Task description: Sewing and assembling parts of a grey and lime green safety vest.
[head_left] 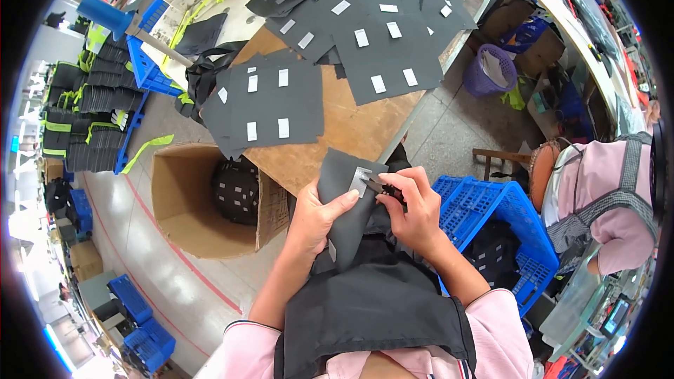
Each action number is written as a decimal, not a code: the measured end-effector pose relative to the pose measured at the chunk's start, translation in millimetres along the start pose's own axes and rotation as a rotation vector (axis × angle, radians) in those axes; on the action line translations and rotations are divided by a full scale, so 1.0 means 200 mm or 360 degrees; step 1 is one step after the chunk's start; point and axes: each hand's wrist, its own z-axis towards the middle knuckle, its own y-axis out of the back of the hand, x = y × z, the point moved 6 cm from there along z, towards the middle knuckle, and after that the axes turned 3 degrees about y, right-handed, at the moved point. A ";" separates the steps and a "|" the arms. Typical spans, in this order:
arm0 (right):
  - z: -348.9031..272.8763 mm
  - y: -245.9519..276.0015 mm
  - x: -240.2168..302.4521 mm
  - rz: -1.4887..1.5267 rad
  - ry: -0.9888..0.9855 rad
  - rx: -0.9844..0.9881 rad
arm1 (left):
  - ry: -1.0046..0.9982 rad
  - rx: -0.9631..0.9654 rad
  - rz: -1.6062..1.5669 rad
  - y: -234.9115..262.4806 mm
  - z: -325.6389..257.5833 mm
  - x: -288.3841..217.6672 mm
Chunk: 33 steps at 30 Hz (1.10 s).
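A dark grey fabric panel [342, 221] with small pale patches hangs folded over my lap, near the table's close corner. My left hand [317, 214] is closed on it, the thumb pressed on top beside a pale patch [359, 180]. In my right hand [415, 209] is a pair of dark thread snips [388, 189], held between thumb and fingers. Their tips touch or nearly touch the patch edge; which of the two I cannot tell. Part of the snips is hidden by my fingers.
Similar grey panels [295, 109] are spread over the wooden table [358, 130]. Below its left side stands a cardboard box [182, 203] with dark pieces inside. Blue crates [484, 200] are close on my right, beside another person in pink [593, 182]. A purple basket [484, 74] stands beyond.
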 end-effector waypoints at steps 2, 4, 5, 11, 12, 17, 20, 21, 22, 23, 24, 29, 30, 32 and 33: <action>0.01 0.00 -0.01 0.0077 -0.0028 -0.0019 | -0.0022 -0.0016 0.0022 0.00 -0.01 0.00; 0.02 -0.01 0.00 -0.0065 0.0055 0.0002 | -0.0035 -0.0036 0.0049 0.01 -0.01 0.00; 0.02 -0.01 0.01 -0.0064 0.0052 0.0005 | -0.0052 -0.0052 0.0076 0.02 -0.02 0.00; 0.02 -0.01 0.03 -0.0211 0.0111 0.0067 | -0.0108 -0.0053 0.0174 0.02 -0.02 -0.02; 0.01 0.00 0.01 -0.0182 0.0097 0.0012 | -0.0110 -0.0054 0.0170 0.03 -0.01 -0.02; 0.03 0.01 0.04 -0.0144 0.0113 0.0022 | -0.0056 -0.0051 0.0188 0.02 -0.02 -0.01; 0.03 0.01 0.00 -0.0135 0.0081 -0.0038 | -0.0082 -0.0107 0.0225 0.03 -0.01 -0.03; 0.03 0.02 0.00 -0.0082 0.0042 -0.0065 | -0.0087 -0.0114 0.0224 0.04 -0.02 -0.03; 0.03 0.03 0.00 -0.0075 0.0047 -0.0062 | -0.0083 -0.0087 0.0235 0.05 -0.01 -0.01; 0.04 0.02 -0.04 0.0109 -0.0117 0.0037 | -0.0079 -0.0059 0.0246 0.06 -0.01 0.00; 0.03 0.00 -0.07 0.0283 -0.0287 0.0133 | -0.0076 -0.0056 0.0245 0.06 -0.01 0.01; -0.05 -0.18 -0.27 0.1154 -0.0904 0.0967 | -0.0244 -0.0254 0.0290 0.09 0.04 0.00; -0.03 -0.17 -0.25 0.1119 -0.0886 0.0961 | -0.0236 -0.0252 0.0295 0.10 0.05 0.00; -0.03 -0.20 -0.28 0.1085 -0.1077 0.0845 | -0.0020 -0.0126 -0.0101 0.11 0.07 0.03; 0.00 -0.21 -0.28 0.1192 -0.1135 0.0709 | 0.0077 -0.0087 -0.0155 0.11 0.07 0.03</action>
